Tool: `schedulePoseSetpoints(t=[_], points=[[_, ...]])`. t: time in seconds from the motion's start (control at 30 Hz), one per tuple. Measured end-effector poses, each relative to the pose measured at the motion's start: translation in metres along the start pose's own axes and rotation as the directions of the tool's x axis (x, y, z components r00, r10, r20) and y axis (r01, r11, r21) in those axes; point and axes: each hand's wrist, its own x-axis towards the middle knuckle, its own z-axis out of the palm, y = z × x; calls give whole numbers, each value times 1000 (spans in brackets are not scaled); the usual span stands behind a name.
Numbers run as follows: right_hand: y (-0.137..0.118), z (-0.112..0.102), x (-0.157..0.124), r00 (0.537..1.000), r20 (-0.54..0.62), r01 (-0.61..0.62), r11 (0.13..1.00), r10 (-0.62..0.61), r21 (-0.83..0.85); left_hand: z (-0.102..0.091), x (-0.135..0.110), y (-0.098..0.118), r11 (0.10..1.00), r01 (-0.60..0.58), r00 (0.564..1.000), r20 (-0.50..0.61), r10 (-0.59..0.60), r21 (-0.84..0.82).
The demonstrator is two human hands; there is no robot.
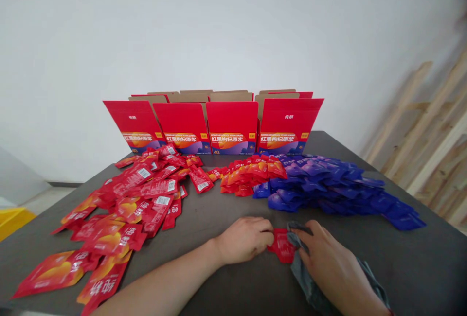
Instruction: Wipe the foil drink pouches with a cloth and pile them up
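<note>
My left hand [245, 239] rests on the dark table [219, 209] with its fingers curled onto the left edge of a small red sachet [281, 245]. My right hand [330, 257] lies over a grey cloth [310, 287] and presses it against the right side of the same sachet. The sachet lies flat between both hands near the front of the table.
A big heap of red sachets [127, 204] spreads over the left half of the table. A smaller red pile [250, 172] and a wide heap of blue sachets [328, 187] lie behind my hands. Several open red cartons [229, 126] stand along the far edge. Wooden slats [430, 126] lean at right.
</note>
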Motion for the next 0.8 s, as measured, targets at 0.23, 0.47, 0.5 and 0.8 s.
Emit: schedulePoseSetpoints(t=[0.23,0.47,0.5,0.8], points=[[43,-1,-17,992,-89,-97,993,91,-62,1,0,0,989,62,997,-26,-66,-131],[-44,-9,-11,998,17,53,998,-53,20,2,0,0,980,107,994,-2,-109,-170],[-52,-8,-10,998,20,66,998,-66,14,3,0,-1,981,104,994,5,-105,-161],[10,11,-26,999,-46,17,998,-20,-65,3,-1,-1,998,56,998,14,-56,-6]])
